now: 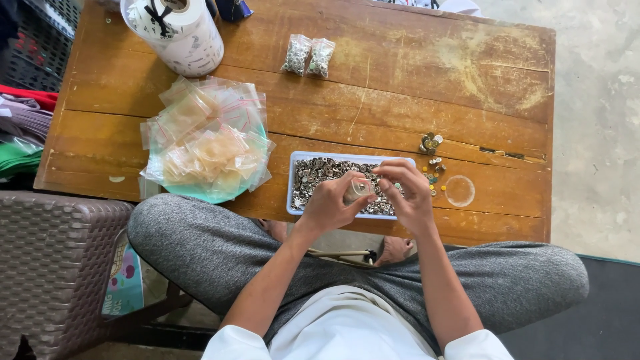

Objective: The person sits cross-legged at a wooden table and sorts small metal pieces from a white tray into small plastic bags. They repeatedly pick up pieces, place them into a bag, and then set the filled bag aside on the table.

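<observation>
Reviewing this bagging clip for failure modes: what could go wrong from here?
1. The left hand holds a small clear bag above the tray of metal snaps; pieces fed by the right hand could miss its mouth.
2. Loose snaps lie near the crack in the table and may roll off.
3. The empty bag pile overhangs its plate and could slide.

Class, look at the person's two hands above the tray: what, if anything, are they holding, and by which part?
The left hand grips a small clear plastic bag by its side. The right hand pinches near the bag's top edge; whether it also holds a small metal piece cannot be told.
</observation>
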